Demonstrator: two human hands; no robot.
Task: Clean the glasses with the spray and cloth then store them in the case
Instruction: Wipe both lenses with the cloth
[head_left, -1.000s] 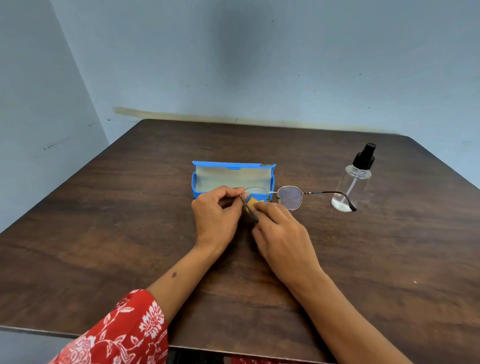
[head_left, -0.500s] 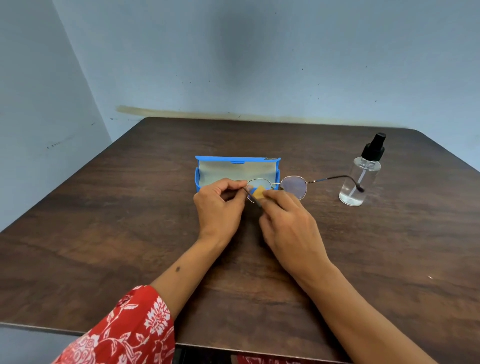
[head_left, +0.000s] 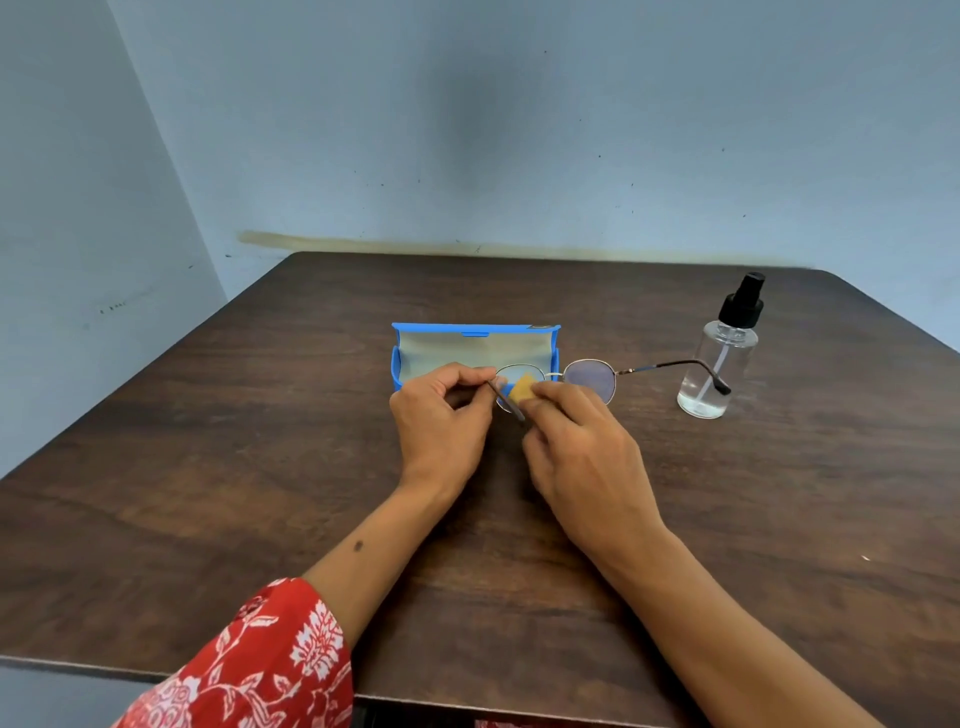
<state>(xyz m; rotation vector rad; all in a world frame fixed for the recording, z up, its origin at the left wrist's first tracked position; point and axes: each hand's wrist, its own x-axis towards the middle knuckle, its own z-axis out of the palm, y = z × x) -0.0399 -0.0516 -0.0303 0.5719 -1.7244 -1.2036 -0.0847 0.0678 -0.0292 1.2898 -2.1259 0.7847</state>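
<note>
Dark wood desk, with plenty of bare surface seen to the left, right and near side of the hands; the front edge is cut by both forearms, and the back edge sits close to a pale blue wall.

Glasses are held up just in front of the open blue case, roughly mid-desk. One temple is stretched out to the right, its tip seen across the clear spray bottle, which is stood upright well off to the right with open desk around it.

Left hand: fingers are curled in, and the left end of the frame is pinched at the hinge, with the folded temple poking down between the two hands.

Right hand: fingers are curled too, and a small yellow cloth is pinched and pressed against the left lens. How much of the cloth is tucked under the hand can't be told.

A red floral sleeve is seen on the left arm at the near edge.
</note>
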